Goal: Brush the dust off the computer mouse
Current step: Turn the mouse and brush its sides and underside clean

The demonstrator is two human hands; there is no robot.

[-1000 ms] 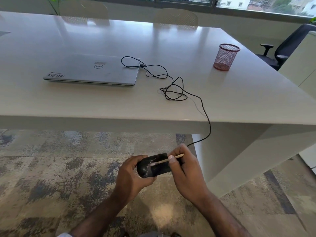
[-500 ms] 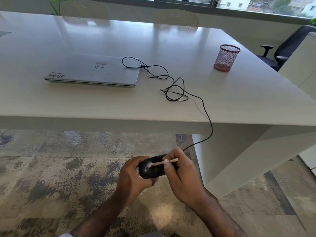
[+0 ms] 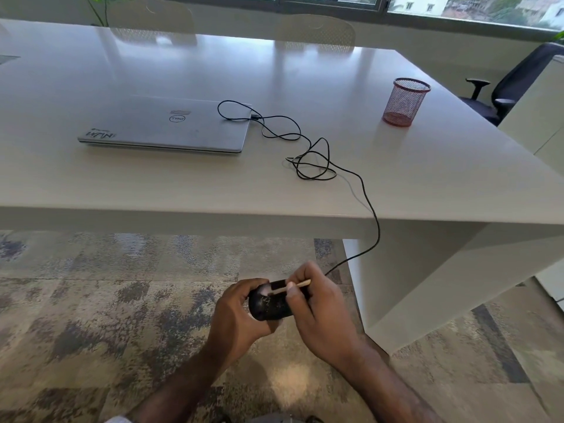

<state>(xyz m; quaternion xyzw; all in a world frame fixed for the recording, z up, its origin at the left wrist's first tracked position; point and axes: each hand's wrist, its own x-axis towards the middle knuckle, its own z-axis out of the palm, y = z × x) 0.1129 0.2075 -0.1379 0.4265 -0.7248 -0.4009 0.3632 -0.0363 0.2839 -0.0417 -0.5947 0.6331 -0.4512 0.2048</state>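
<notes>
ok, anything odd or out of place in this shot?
Only the thin black mouse cable: it lies in a tangled loop on the white table, then hangs over the front edge to the black computer mouse, held below table height. The closed silver laptop and red mesh pen cup look fine.

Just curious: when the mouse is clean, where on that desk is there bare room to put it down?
Bare table lies between the cable loops and the red mesh cup, and along the near edge before the closed laptop. It is crowded just right of the laptop, where the cable tangles.
</notes>
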